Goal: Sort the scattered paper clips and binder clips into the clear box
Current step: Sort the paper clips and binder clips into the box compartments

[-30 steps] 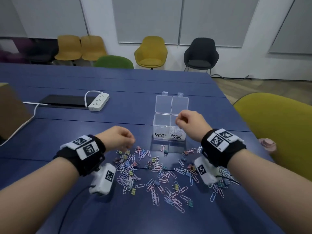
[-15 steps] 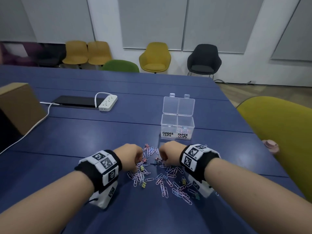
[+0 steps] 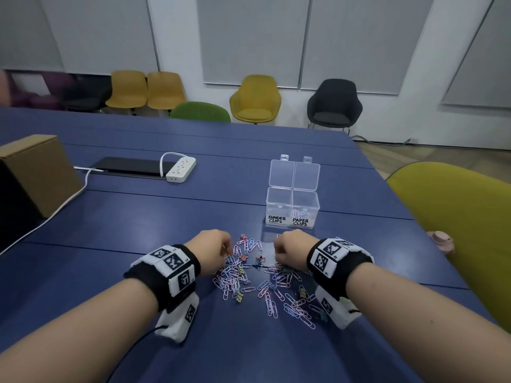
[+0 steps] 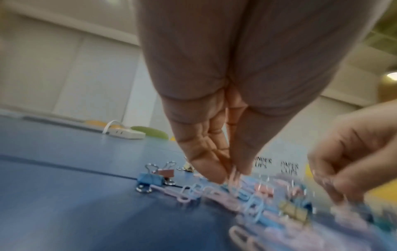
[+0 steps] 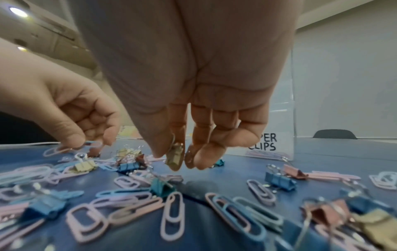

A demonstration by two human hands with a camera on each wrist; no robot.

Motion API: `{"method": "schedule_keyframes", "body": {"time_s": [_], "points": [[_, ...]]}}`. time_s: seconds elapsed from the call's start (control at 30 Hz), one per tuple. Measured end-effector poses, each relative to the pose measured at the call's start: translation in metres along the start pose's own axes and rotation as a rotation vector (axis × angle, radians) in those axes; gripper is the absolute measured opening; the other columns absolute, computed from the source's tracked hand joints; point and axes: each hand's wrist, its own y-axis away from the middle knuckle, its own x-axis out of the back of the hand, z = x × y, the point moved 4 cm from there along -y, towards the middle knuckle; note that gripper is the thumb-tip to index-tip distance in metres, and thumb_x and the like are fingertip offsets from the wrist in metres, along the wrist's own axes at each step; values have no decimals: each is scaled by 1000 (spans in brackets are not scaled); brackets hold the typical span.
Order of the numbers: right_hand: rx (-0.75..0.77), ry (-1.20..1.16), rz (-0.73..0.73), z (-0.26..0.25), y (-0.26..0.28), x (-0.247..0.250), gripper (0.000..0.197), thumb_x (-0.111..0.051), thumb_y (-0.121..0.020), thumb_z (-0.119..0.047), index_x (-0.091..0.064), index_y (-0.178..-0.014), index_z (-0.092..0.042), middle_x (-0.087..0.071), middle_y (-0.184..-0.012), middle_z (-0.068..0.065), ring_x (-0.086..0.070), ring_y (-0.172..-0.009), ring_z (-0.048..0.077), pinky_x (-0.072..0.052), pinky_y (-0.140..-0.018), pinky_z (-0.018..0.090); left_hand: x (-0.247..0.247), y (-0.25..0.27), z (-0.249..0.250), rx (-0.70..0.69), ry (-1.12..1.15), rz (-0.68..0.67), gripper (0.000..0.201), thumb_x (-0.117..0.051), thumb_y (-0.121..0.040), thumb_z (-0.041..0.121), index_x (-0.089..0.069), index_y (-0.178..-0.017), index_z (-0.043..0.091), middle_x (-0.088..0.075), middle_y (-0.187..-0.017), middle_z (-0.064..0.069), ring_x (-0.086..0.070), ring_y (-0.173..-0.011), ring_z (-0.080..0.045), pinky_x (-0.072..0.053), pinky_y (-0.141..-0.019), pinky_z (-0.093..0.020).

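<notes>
Two hazards: the left hand [image 4: 217, 152], pinching a pink paper clip [image 4: 233, 176], may drag linked clips, and the right hand [image 5: 189, 135], pinching a gold binder clip [image 5: 175, 158], may miss the clear box [image 3: 292, 208].

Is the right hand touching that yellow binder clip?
Touching. The right wrist view shows the right hand pinching the yellow binder clip between thumb and fingertip, lifted off the table.

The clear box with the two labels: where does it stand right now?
In the head view the clear box stands open on the blue table, just beyond the right hand and the scattered clips.
</notes>
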Motion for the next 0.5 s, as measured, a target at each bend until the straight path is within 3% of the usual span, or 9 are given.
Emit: {"method": "schedule_keyframes", "body": {"time_s": [0.07,0.13,0.23,0.3,0.4,0.43,0.5], "points": [[-19,-42,31,6,2,3,26,-51,-93,-23,-68,-98,-5,-70,-103,11,-63,-94,26,-46,-82,27,3,0,-9,52,232,23,11,-61,-86,8,-64,-94,14,-62,-79,5,-59,-71,-15,-51,-69,-24],[-37,-117,45,13,2,4,21,-55,-92,-23,-69,-93,-8,-69,-92,7,-61,-85,20,-48,-80,27,3,3,-16,126,676,14,9,-63,-87,2,-63,-93,9,-62,-75,-2,-56,-61,-15,-49,-56,-23],[-56,-249,57,21,4,5,17,-59,-90,-23,-69,-87,-10,-64,-81,0,-56,-74,14,-44,-66,22,-1,10,-19,264,1371,0,15,-51,-90,-9,-60,-94,2,-64,-80,-9,-59,-69,-15,-54,-53,-19],[-71,-287,64,25,5,4,17,-60,-90,-23,-70,-90,-9,-63,-79,-2,-55,-71,13,-42,-59,19,0,13,-21,335,1680,-12,18,-44,-92,-10,-58,-97,0,-61,-81,-10,-57,-71,-16,-56,-54,-18],[-110,-370,87,35,7,1,17,-61,-90,-24,-65,-78,-12,-59,-71,-2,-54,-63,10,-38,-52,16,0,16,-29,453,1949,17,21,-38,-92,-8,-58,-94,-4,-57,-78,-12,-52,-71,-17,-56,-51,-21],[-129,-479,89,39,8,-1,17,-61,-90,-23,-62,-75,-14,-60,-69,-2,-54,-57,6,-38,-49,15,1,16,-32,489,1980,35,21,-37,-91,-5,-58,-92,-4,-56,-78,-12,-52,-71,-17,-56,-50,-21],[-140,-928,69,43,10,-7,16,-57,-92,-16,-60,-77,-13,-64,-74,2,-57,-55,4,-41,-49,16,0,17,-33,518,1956,25,20,-39,-91,4,-57,-86,-2,-55,-74,-12,-50,-64,-17,-51,-45,-20]]}}
